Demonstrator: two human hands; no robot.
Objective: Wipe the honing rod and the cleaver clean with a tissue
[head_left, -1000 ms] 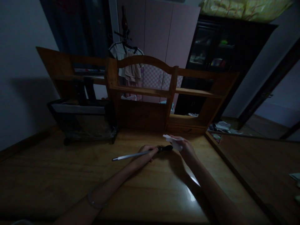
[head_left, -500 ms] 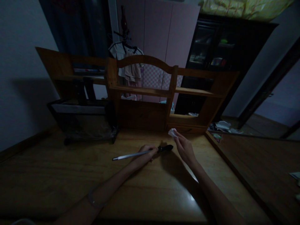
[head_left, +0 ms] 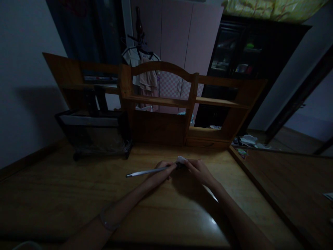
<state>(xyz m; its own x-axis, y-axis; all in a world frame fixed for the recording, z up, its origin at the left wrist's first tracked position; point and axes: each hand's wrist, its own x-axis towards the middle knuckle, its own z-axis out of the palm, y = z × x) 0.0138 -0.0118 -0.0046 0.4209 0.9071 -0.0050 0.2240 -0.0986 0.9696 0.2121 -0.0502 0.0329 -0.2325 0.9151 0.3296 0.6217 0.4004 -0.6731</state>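
My left hand (head_left: 164, 170) is closed round a long thin stick (head_left: 145, 171) with a silver shaft and a black end. The shaft points left, slightly above the desk, and finishes in a dark tip. Its black end (head_left: 178, 166) shows just right of my left fingers, partly covered. My right hand (head_left: 200, 171) pinches a small crumpled white tissue (head_left: 181, 159). That tissue is pressed at the black end, and both hands nearly meet there. What exact kind of tool the stick is cannot be made out in the dim light.
A wooden desk (head_left: 156, 211) lies under my hands, with a wooden shelf unit (head_left: 161, 101) along its back. At the left stands a black-framed rack (head_left: 91, 121) with two black uprights. A raised wooden edge (head_left: 257, 180) borders the right side.
My right hand has moved left and down, bringing the tissue from above the desk onto the stick's black end. My left hand keeps its hold in nearly the same place.
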